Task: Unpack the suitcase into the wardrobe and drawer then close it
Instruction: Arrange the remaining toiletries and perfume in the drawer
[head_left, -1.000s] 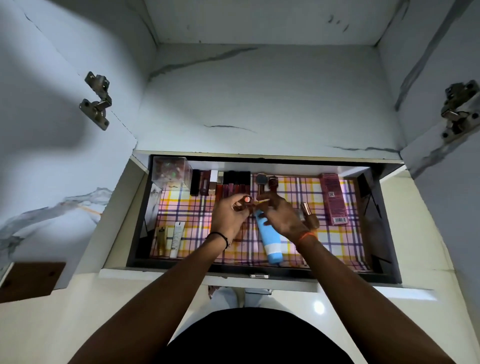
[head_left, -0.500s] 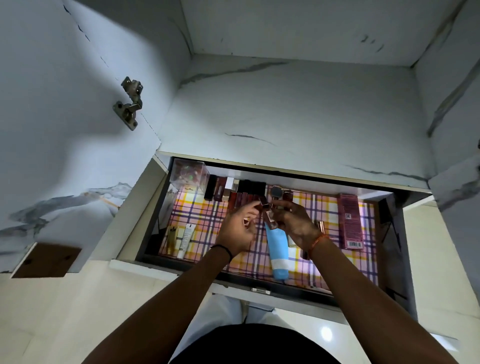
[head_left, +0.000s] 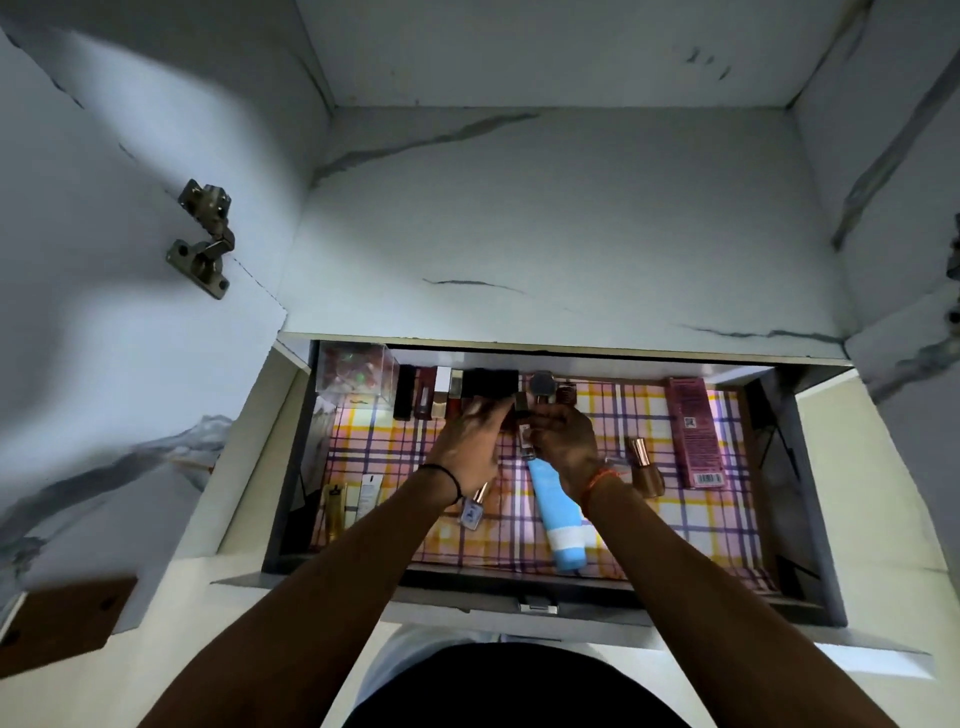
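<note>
Drawer (head_left: 291, 467) cosmetics: right hand (head_left: 563, 441) pinches a small bottle (head_left: 525, 441).

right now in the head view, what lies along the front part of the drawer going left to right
gold tube → white tube → small bottle with rose-gold cap → blue tube → amber bottle with copper cap → pink box

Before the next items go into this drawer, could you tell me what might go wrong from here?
1. The right hand pinches a small bottle directly above the blue tube; a slip could drop it there.
2. The left hand reaches into the upright lipsticks along the back wall and could topple them.
</note>
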